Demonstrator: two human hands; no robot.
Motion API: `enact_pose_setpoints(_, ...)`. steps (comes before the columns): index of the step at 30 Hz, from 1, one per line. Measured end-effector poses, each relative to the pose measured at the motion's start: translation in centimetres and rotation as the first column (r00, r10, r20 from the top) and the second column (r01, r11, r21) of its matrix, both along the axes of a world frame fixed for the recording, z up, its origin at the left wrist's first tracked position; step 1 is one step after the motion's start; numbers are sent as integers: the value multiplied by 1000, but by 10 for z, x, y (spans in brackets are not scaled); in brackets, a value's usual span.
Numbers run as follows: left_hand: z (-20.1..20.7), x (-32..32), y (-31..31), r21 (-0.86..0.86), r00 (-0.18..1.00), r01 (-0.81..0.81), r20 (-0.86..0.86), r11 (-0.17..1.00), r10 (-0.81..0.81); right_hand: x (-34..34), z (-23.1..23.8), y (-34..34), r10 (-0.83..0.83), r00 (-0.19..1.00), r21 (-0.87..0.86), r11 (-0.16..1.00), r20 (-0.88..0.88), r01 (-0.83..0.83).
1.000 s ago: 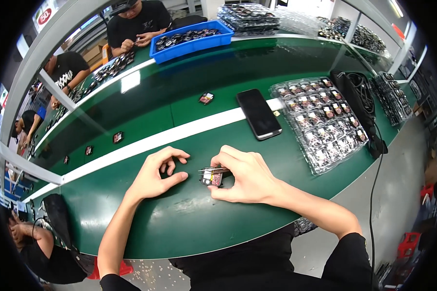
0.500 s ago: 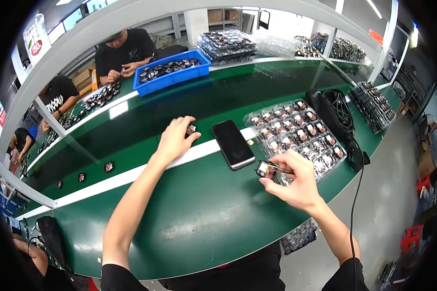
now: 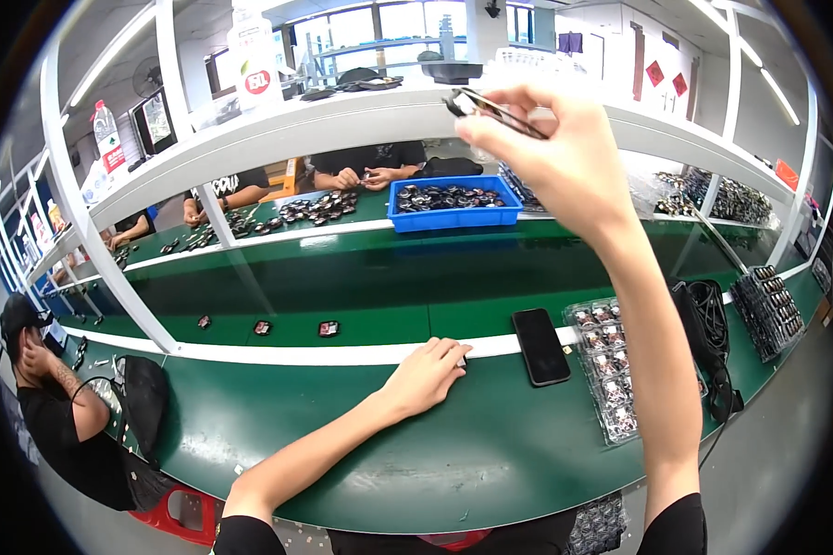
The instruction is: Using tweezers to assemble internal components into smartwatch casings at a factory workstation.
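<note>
My right hand (image 3: 560,139) is raised high in front of the shelf, its fingers closed on metal tweezers (image 3: 504,113) and a small black electronic module (image 3: 457,104). Down by the white rail, my left hand (image 3: 426,377) lies low on the green table with its fingers drawn together. A small part (image 3: 462,362) shows at its fingertips, mostly covered by them. To the right of that hand lies a black phone (image 3: 540,348), across the rail. My right forearm hides part of a clear tray (image 3: 605,370) filled with similar modules.
Several loose modules (image 3: 329,328) lie beyond the rail. A blue bin (image 3: 455,218) of modules stands across the table, near a co-worker's hands (image 3: 361,178). A black bag with cable (image 3: 703,324) and stacked trays (image 3: 766,313) are at right. Another person (image 3: 51,398) sits at left.
My right hand has risen from beside the tray to shelf height, carrying the module and tweezers. My left hand has drawn nearer, and its fingers have closed together. The view has tilted up and left.
</note>
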State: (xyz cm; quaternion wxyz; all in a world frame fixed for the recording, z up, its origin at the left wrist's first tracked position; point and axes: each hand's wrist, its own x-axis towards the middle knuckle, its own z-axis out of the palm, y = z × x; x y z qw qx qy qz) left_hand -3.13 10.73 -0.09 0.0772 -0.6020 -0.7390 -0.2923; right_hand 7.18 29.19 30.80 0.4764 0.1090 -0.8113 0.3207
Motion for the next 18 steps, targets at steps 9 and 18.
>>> enact_pose_setpoints(9,-10,34,-89,28,1000,-17,10,999,16,-119,88,-39,-158,949,418,908,273,31)
enact_pose_setpoints(18,-13,34,-91,16,998,30,-62,999,-29,-142,86,-56,-164,975,296,948,147,115)
